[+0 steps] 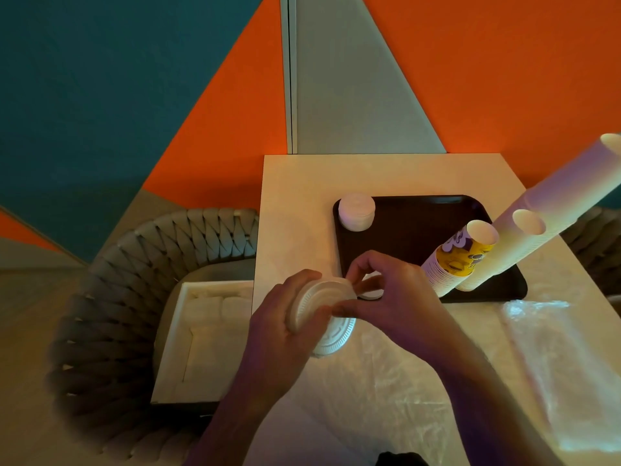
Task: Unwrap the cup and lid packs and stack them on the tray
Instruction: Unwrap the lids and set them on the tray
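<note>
My left hand (289,317) is curled around a short stack of white lids (319,304), held on its side, and my right hand (386,290) pinches at the stack's far end with thumb and fingertips, as if to peel off a few. The risk I see is that the lids are slick and nested: if my right pinch pulls while my left grip is loose, the stack could fan apart and spill onto the crinkled plastic wrap (386,381) under my wrists, or roll off the table edge just left of my left hand toward the woven chair (134,280). One loose lid (336,338) already sits beneath the stack, and another flat one (371,294) lies just under my right fingers at the near-left corner of the dark tray (420,230). Beyond my hands, at the tray's far-left corner, a finished lid stack (356,210) stands upright. To the right of my right hand tall cup stacks (470,260) rise; a careless elbow could topple them.
</note>
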`<move>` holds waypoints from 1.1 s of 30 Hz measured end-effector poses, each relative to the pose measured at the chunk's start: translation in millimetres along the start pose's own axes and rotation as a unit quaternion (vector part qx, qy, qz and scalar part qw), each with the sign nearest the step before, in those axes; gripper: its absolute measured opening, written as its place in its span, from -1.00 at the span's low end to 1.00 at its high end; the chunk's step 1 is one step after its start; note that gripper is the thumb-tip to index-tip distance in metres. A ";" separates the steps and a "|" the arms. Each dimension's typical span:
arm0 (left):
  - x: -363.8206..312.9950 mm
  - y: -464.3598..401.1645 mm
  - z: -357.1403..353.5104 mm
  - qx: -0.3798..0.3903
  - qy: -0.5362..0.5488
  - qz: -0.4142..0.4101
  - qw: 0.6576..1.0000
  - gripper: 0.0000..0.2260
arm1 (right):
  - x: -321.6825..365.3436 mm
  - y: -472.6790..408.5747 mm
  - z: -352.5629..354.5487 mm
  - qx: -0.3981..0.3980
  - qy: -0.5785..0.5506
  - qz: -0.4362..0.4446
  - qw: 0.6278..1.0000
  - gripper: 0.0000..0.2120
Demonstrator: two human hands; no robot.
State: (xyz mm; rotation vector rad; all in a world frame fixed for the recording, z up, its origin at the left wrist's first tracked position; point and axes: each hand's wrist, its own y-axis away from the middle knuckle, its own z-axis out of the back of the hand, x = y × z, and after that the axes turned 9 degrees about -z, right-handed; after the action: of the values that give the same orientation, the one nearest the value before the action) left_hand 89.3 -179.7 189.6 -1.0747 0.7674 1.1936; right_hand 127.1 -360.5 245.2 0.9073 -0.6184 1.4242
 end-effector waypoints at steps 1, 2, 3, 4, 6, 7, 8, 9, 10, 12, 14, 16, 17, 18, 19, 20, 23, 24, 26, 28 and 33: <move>-0.4 0.2 -0.8 -0.001 0.001 0.002 1.000 -0.65 | -0.8 -0.5 -0.5 -0.006 0.006 0.005 1.000 -0.64; -0.8 0.2 -1.7 -0.001 0.001 0.004 1.000 -0.65 | -1.1 -0.7 -0.9 -0.010 0.012 0.008 1.000 -0.64; -1.1 0.2 -2.1 0.000 -0.002 0.005 1.000 -0.65 | -1.1 -0.9 -1.4 -0.012 0.018 0.009 1.000 -0.65; -1.0 0.0 -2.6 0.001 -0.004 0.006 1.000 -0.64 | -0.7 -0.9 -1.3 -0.012 0.020 0.007 1.000 -0.66; -2.6 -1.1 -2.5 0.006 0.002 0.011 1.000 -0.64 | 0.2 -0.7 0.9 -0.004 0.005 -0.001 1.000 -0.70; -4.5 -2.1 -1.8 0.011 0.014 0.014 1.000 -0.65 | -0.2 -1.4 2.7 0.006 -0.012 -0.008 1.000 -0.73; -7.1 -3.1 -0.6 0.019 0.031 0.016 0.999 -0.65 | -1.1 -2.3 4.9 0.021 -0.029 -0.018 0.999 -0.75; -10.1 -4.3 0.6 0.031 0.054 0.015 0.998 -0.65 | -2.6 -4.0 7.4 0.038 -0.044 -0.028 0.998 -0.77; -13.3 -5.4 2.2 0.044 0.085 0.017 0.995 -0.66 | -4.4 -5.6 9.5 0.057 -0.060 -0.037 0.996 -0.78; -19.1 -7.0 5.4 0.071 0.166 0.040 0.983 -0.66 | -7.5 -7.9 11.7 0.087 -0.108 -0.051 0.989 -0.76; -20.9 -7.5 8.2 0.090 0.227 0.080 0.967 -0.64 | -8.7 -8.5 13.2 0.113 -0.159 -0.066 0.978 -0.73; -20.5 -7.0 10.2 0.091 0.266 0.109 0.953 -0.64 | -7.5 -7.5 14.2 0.139 -0.203 -0.079 0.966 -0.67; -20.1 -6.9 10.8 0.087 0.283 0.118 0.948 -0.65 | -7.2 -6.6 14.4 0.150 -0.227 -0.088 0.958 -0.66; -19.5 -6.8 11.3 0.083 0.297 0.124 0.943 -0.65 | -6.9 -5.9 14.3 0.159 -0.256 -0.098 0.948 -0.68; -18.8 -6.5 11.5 0.078 0.306 0.127 0.940 -0.66 | -7.1 -5.3 14.3 0.166 -0.290 -0.111 0.936 -0.71; -18.3 -6.4 12.3 0.074 0.312 0.129 0.938 -0.66 | -7.1 -5.1 14.0 0.170 -0.321 -0.124 0.923 -0.74; -18.6 -6.4 14.3 0.080 0.304 0.126 0.941 -0.71 | -10.5 -7.1 10.7 0.160 -0.384 -0.152 0.897 -0.81; -19.0 -6.4 14.4 0.086 0.297 0.123 0.943 -0.76 | -11.7 -8.0 9.4 0.150 -0.400 -0.157 0.891 -0.83; -21.6 -6.7 14.5 0.091 0.282 0.123 0.947 -0.82 | -13.5 -9.4 7.2 0.128 -0.415 -0.159 0.887 -0.82; -22.2 -6.8 14.1 0.094 0.272 0.127 0.949 -0.79 | -14.8 -9.9 5.1 0.120 -0.406 -0.146 0.894 -0.83; -16.5 -6.8 13.5 0.097 0.262 0.143 0.949 -0.83 | -19.3 -8.8 4.3 0.104 -0.329 -0.093 0.934 -0.82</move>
State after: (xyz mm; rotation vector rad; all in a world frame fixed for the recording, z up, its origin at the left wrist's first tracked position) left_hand 91.1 -172.7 210.8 -1.1532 1.4652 1.0458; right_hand 134.8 -374.1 230.2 1.5950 -0.8541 1.0093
